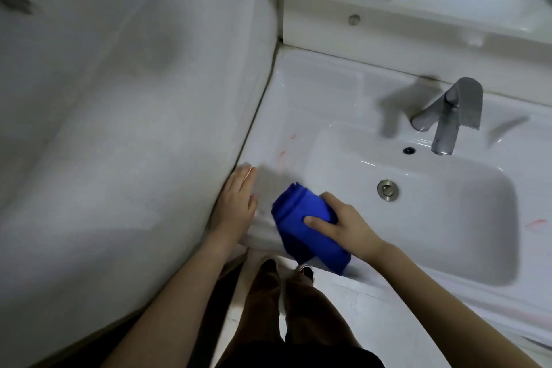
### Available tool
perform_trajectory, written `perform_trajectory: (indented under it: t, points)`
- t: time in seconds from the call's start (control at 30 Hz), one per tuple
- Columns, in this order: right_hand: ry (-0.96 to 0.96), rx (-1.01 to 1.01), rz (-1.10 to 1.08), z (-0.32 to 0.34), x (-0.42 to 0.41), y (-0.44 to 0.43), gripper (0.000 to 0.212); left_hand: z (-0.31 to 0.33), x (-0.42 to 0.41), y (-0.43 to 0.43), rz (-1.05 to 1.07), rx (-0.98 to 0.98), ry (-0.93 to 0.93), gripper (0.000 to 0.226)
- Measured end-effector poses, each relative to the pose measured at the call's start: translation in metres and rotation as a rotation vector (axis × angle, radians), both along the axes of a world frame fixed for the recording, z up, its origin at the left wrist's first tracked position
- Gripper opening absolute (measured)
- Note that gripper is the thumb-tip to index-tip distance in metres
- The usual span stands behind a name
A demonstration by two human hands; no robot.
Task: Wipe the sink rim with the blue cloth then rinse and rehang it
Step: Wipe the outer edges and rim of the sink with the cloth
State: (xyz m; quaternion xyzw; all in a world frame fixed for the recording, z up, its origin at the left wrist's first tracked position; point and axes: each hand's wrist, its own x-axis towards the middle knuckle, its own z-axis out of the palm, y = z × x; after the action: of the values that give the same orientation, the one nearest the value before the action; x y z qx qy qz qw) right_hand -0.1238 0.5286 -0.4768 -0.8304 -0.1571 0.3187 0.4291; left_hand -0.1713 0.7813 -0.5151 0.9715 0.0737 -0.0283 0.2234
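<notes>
While my right hand point(343, 227) gripped the folded blue cloth point(301, 233) against the sink rim point(268, 188) at its front left corner, my left hand point(237, 203) lay flat, fingers loose, beside the wall point(134, 128).

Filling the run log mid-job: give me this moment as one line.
phase: wiping rim | right hand: pressing blue cloth on front-left sink rim | left hand: flat, open | faucet: no water visible

arms point(167, 305): 2, bare to past the elbow, no sleeves seen | trousers point(301, 308): brown | shoes point(307, 271): dark, pale toe edge | top hem: dark, seen at bottom edge
</notes>
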Motion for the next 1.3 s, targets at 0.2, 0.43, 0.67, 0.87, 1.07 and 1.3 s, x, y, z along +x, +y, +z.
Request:
perform_trajectory:
  t: [0.2,0.43,0.67,0.87,1.07,1.3]
  points:
    - [-0.088,0.009,-0.232,-0.009,0.087,-0.006,0.035,-0.02,0.002,-0.005,0.083,0.157,-0.13,0.054]
    - [-0.506,-0.352,-0.103,-0.046,0.215,0.036,0.058,-0.028,0.005,-0.002,0.078,0.147,-0.107,0.054]
    - [-0.825,-0.552,0.013,-0.089,0.199,0.118,0.053,-0.031,0.005,0.0,0.089,0.132,-0.077,0.061]
    - [-0.767,-0.433,-0.051,-0.096,0.194,0.059,0.047,-0.028,0.004,-0.003,0.08,0.197,-0.013,0.061]
    - [-0.787,-0.554,-0.097,-0.086,0.203,0.139,0.045,-0.022,0.005,-0.001,0.02,0.174,-0.037,0.059]
    - [-0.826,-0.412,0.094,-0.087,0.162,0.08,0.042,-0.019,-0.047,0.007,-0.123,0.052,-0.122,0.028]
